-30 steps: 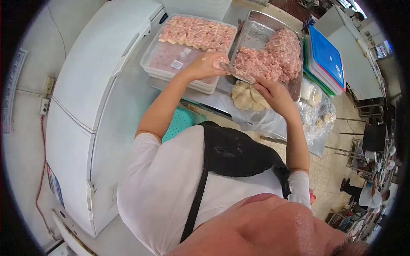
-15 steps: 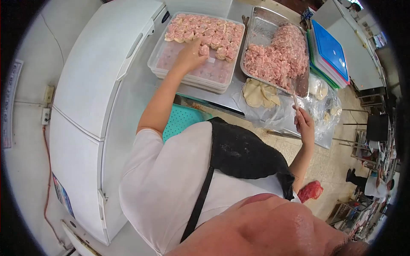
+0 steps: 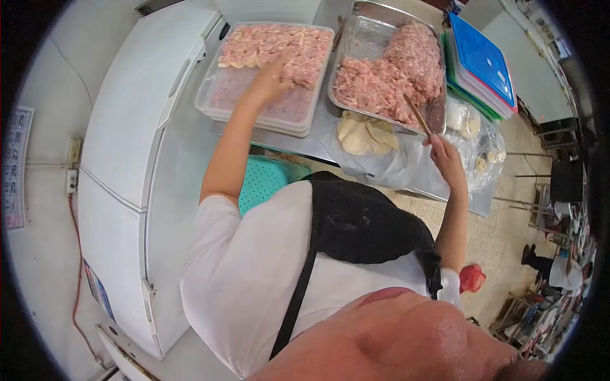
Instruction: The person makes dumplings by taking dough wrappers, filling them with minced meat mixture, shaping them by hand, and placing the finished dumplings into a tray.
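Note:
My left hand (image 3: 270, 81) is over the front edge of the rows of meat-filled dumplings (image 3: 273, 41) in a clear plastic container (image 3: 210, 98). Its fingers are blurred, so whether a dumpling is between them cannot be made out. My right hand (image 3: 447, 159) is closed around a thin wooden spatula (image 3: 416, 114), its tip at the ground meat (image 3: 387, 79) in a metal tray (image 3: 335, 95). Round dough wrappers (image 3: 365, 134) lie in a loose fan on plastic, left of my right hand.
Stacked coloured lids (image 3: 480, 60) stand right of the tray. Clear plastic bags (image 3: 483, 146) with dough lie on the metal table's right end. A white refrigerator (image 3: 140, 159) is on the left, and a turquoise perforated basket (image 3: 264, 181) sits below the table edge. Another person (image 3: 559, 270) is far right.
My left hand held a dumpling before; now it is blurred at the dumpling rows. The spatula's tip has moved up into the meat from the tray's near edge. The view has shifted.

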A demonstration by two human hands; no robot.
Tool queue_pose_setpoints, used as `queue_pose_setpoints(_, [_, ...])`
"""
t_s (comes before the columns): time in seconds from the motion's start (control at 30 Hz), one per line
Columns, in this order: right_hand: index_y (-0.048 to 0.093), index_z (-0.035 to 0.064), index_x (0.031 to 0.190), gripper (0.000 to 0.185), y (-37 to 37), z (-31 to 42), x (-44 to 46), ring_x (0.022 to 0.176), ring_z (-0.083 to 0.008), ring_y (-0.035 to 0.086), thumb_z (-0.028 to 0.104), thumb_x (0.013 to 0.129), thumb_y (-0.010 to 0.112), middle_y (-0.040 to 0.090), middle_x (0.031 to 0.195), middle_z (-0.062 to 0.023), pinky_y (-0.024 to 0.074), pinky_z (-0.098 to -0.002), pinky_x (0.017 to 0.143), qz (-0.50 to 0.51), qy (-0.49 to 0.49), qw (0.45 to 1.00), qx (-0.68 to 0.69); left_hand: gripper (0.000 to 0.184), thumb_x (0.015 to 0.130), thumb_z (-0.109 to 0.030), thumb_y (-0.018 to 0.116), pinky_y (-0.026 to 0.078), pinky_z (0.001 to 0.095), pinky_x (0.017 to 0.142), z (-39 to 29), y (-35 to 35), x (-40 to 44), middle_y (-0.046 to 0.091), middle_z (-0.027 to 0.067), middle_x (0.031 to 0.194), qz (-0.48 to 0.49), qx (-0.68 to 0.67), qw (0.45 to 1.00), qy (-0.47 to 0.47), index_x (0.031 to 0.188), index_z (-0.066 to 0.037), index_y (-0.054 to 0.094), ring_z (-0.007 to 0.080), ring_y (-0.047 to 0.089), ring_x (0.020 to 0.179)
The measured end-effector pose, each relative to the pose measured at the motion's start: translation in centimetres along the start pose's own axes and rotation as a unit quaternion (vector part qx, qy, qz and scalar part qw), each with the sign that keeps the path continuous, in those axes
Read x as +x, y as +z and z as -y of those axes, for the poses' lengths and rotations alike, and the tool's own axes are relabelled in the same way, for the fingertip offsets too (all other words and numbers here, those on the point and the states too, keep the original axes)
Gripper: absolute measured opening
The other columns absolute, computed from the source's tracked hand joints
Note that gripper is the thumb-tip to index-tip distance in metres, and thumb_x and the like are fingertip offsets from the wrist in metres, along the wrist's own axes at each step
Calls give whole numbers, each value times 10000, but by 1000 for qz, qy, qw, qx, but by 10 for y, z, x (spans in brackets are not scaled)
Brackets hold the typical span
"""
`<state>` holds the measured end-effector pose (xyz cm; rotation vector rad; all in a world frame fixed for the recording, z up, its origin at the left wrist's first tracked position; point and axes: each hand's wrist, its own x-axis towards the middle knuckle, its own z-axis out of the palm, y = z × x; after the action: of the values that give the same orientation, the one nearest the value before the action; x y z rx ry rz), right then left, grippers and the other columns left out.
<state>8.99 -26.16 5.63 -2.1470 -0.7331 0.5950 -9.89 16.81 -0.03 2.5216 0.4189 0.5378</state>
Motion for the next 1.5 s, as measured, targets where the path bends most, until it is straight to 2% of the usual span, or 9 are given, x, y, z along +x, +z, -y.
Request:
queue_pose_setpoints(0.2, [675, 44, 868, 414, -59, -17, 63, 728, -328, 626, 409, 930, 490, 633, 756, -159, 473, -444, 655, -28, -150, 899, -410, 531, 799, -161, 646, 470, 402, 899, -99, -3, -14, 570, 193, 1233, -64, 39, 997, 37, 1302, -66, 502, 333, 584, 1059])
queue_pose_setpoints(0.37, [678, 76, 812, 375, -45, -19, 122, 759, -351, 651, 402, 893, 511, 657, 771, -172, 508, -465, 655, 3, -228, 842, -489, 332, 839, -201, 628, 464, 361, 887, -169, 97, -23, 607, 147, 1101, 158, -162, 973, 33, 1129, -45, 590, 303, 577, 1027])
queue_pose_setpoints(0.6, [663, 79, 794, 360, -19, -51, 104, 707, -352, 649, 371, 908, 486, 657, 741, -163, 509, -481, 634, 87, -271, 866, -412, 303, 816, -239, 614, 430, 433, 859, -183, 226, -33, 611, 138, 929, -27, 5, 982, 187, 1034, -31, 643, 330, 543, 973])
queue_pose_setpoints(0.9, [665, 74, 825, 378, -65, -46, 118, 757, -339, 640, 383, 939, 480, 657, 771, -156, 500, -447, 667, 60, -268, 897, -345, 284, 871, -234, 586, 462, 359, 853, -187, 189, -46, 646, 114, 1006, -35, -117, 991, 61, 1065, -33, 637, 267, 607, 945])
queue_pose_setpoints(1.0, [632, 61, 767, 380, -41, -58, 110, 741, -340, 641, 363, 941, 479, 649, 746, -148, 501, -450, 663, 86, -278, 860, -420, 265, 916, -223, 557, 477, 339, 827, -194, 173, -49, 651, 70, 1011, -2, -462, 847, -262, 1087, -32, 626, 186, 606, 974])
queue_pose_setpoints(1.1, [669, 60, 809, 395, -33, -41, 92, 756, -375, 636, 372, 936, 463, 647, 772, -181, 493, -493, 673, 115, -242, 894, -359, 258, 929, -198, 559, 480, 300, 822, -176, 167, -54, 633, 51, 1054, 8, -345, 910, -229, 1122, -36, 615, 142, 587, 998])
queue_pose_setpoints(1.3, [690, 68, 871, 384, -28, -21, 115, 751, -368, 638, 397, 924, 500, 644, 765, -183, 493, -481, 674, 96, -216, 936, -262, 218, 908, -153, 565, 475, 264, 818, -182, 140, -42, 645, 57, 1029, 6, -720, 641, -266, 1060, -22, 651, 119, 596, 903])
queue_pose_setpoints(1.4, [679, 76, 806, 375, -17, 25, 123, 739, -344, 648, 393, 916, 512, 654, 754, -151, 510, -446, 640, 17, -321, 888, -329, 236, 912, -150, 538, 475, 287, 848, -166, 134, -40, 649, 72, 1065, 53, -407, 907, -93, 1074, -18, 650, 149, 602, 964])
queue_pose_setpoints(1.5, [674, 74, 775, 339, 20, 41, 137, 724, -334, 659, 343, 907, 515, 660, 748, -154, 519, -441, 618, 5, -343, 840, -420, 253, 918, -152, 520, 467, 303, 877, -153, 128, -38, 646, 77, 1099, 63, -307, 950, 2, 1072, 2, 648, 168, 591, 1024])
